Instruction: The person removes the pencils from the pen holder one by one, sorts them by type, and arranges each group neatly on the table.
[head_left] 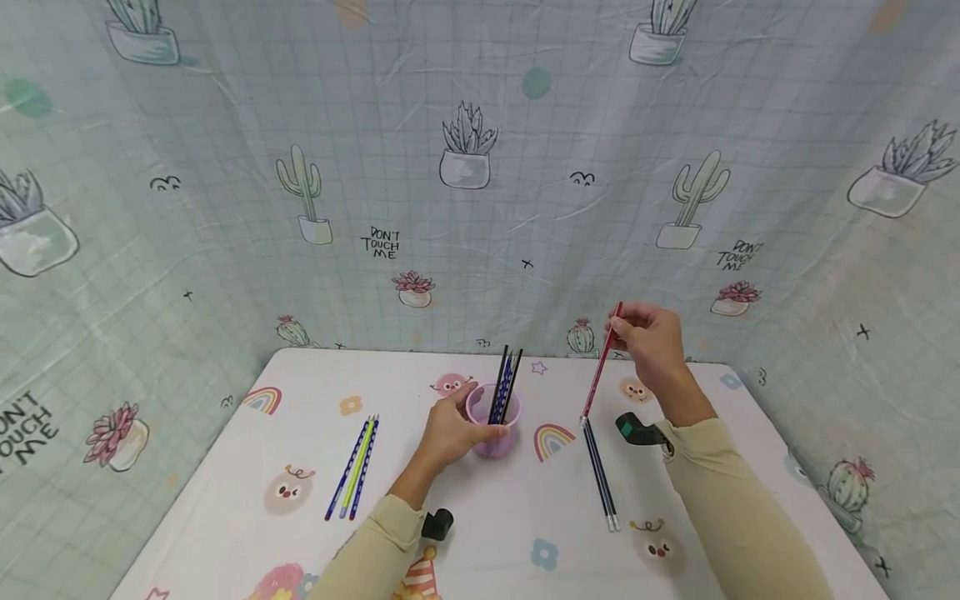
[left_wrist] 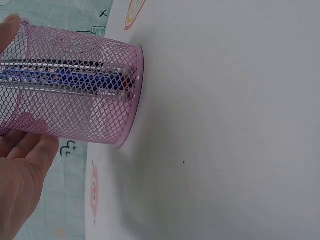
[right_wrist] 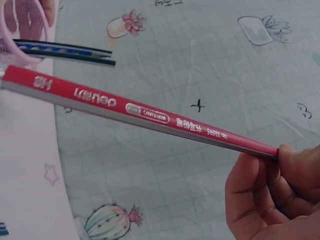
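My left hand point(head_left: 452, 429) grips a pink mesh pencil cup point(left_wrist: 107, 112), thumb on one side and fingers on the other. Several dark and blue-patterned pencils point(head_left: 506, 387) stand inside the cup. To the right, my right hand point(head_left: 651, 340) pinches a red pencil point(right_wrist: 145, 112) near its upper end. That pencil slants down and left, its lower end by the tops of dark pencils point(head_left: 599, 475) lying on the table. In the right wrist view, the cup's rim point(right_wrist: 25, 50) shows behind the red pencil.
On the table's left side lie blue-patterned pencils with a yellow-green pencil point(head_left: 357, 471) between them. The white table point(head_left: 480, 533) has printed rainbows and faces. A cactus-print cloth point(head_left: 525, 217) hangs behind and at both sides.
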